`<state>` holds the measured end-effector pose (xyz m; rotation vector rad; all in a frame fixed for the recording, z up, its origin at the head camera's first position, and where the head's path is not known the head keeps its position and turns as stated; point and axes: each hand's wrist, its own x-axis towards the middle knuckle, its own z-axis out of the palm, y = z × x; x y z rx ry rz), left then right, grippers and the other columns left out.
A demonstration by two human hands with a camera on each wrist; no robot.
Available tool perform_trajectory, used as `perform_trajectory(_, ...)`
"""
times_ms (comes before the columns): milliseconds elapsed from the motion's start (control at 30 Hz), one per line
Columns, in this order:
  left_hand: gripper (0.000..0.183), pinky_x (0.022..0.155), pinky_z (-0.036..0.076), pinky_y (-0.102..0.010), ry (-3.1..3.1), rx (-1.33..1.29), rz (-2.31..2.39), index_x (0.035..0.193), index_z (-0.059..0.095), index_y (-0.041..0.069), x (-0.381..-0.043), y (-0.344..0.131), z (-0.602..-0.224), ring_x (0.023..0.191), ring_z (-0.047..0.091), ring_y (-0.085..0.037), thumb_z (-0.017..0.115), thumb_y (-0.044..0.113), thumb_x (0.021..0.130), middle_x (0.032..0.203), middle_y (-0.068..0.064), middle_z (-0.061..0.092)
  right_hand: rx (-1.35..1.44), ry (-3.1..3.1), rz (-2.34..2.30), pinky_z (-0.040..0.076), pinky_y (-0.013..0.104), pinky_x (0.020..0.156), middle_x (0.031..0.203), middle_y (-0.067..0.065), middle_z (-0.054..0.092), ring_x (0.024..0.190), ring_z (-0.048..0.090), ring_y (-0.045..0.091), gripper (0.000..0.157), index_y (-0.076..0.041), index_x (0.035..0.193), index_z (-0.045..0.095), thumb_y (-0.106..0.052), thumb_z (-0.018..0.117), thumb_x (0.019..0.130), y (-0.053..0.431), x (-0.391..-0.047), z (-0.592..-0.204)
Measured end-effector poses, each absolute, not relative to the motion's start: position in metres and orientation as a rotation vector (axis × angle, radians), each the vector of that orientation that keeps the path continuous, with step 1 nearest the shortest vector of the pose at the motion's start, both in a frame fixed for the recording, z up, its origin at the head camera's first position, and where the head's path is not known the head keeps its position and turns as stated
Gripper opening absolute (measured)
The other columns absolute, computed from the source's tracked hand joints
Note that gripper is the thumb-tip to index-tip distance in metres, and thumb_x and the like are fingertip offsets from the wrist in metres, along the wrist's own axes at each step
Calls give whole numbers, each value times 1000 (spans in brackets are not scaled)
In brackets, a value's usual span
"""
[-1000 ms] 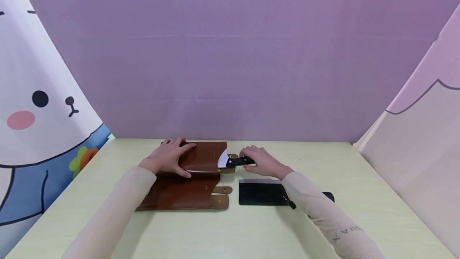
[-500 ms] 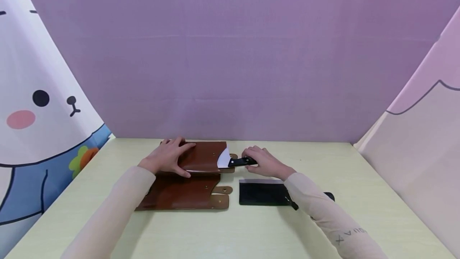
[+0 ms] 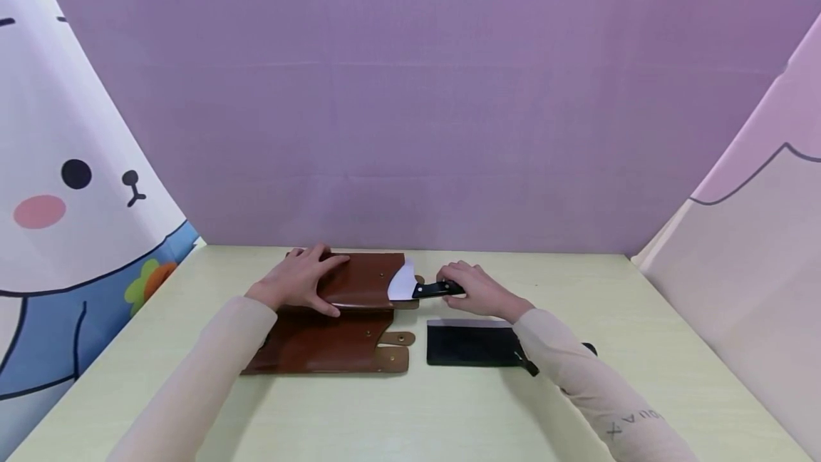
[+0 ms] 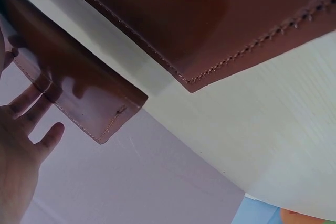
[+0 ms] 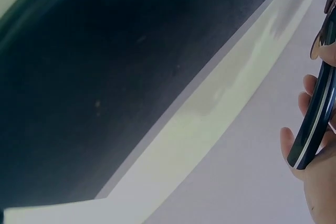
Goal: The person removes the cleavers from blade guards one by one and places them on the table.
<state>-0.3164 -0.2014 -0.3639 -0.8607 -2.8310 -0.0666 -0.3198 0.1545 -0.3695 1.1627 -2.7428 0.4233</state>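
Brown leather sheath [image 3: 367, 279] beneath your left hand [image 3: 298, 282], fingers spread across it; between your hands, the knife [image 3: 423, 291], long axis running left to right, blade [image 3: 402, 284] partly inside the sheath, black handle [image 3: 438, 289] gripped by your nearer right hand [image 3: 477, 291]

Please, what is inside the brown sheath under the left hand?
A knife is partly inside the sheath. Some pale blade shows at its mouth; the black handle is outside. The sheath covers anything deeper.

A black-handled knife [image 3: 426, 290] lies partly inside a flat brown sheath [image 3: 368, 280].
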Motion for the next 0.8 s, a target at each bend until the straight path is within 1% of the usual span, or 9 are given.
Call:
perform_trajectory(367,99,94,33,-52,-2806,-873,-81,136,44,19,-316,-202,-364,106,48,-29,73,67,55,118,-15,45,1147,-2759,438,35,32,72,89,-5,57,86,46,13,22,-13,101,58,-16,66,81,160,-318,-368)
perform_trajectory(700,100,94,34,-51,-2795,-872,-80,137,43,20,-318,-205,-365,105,49,-27,71,69,54,118,-14,45,1125,-2780,442,34,32,74,89,-6,56,87,46,14,21,-15,101,58,-16,66,81,167,-319,-367)
perform_trajectory(800,99,93,35,-51,-2784,-873,-91,136,44,20,-319,-207,-366,105,48,-27,72,69,54,117,-13,45,1129,-2777,433,34,32,74,92,-5,58,88,46,13,21,-15,101,58,-17,65,81,168,-319,-367)
